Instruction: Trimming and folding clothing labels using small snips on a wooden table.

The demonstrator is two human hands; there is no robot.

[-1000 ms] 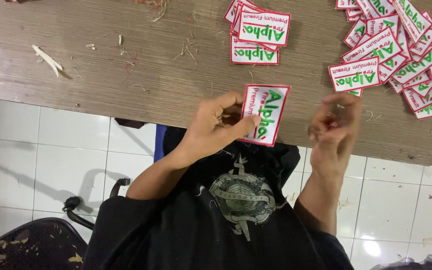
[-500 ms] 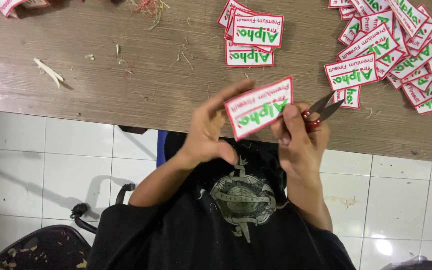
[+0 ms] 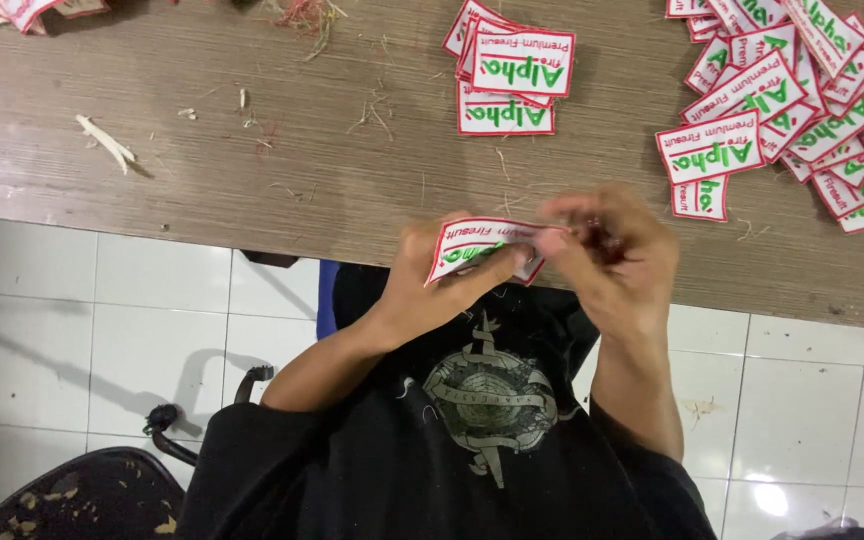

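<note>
The patch [image 3: 477, 250] has tipped nearly flat, pinched in the left hand [image 3: 432, 285] at the table [image 3: 252, 190] edge, while the right hand [image 3: 617, 260], at three o'clock, closes blurred around a small tool, probably trimming threads.

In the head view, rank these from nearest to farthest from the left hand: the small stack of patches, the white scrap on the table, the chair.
From the left hand:
1. Small stack of patches, on the table just above.
2. Chair, lower left on the floor.
3. White scrap, far left on the table; too close to the chair to rank firmly.
</note>
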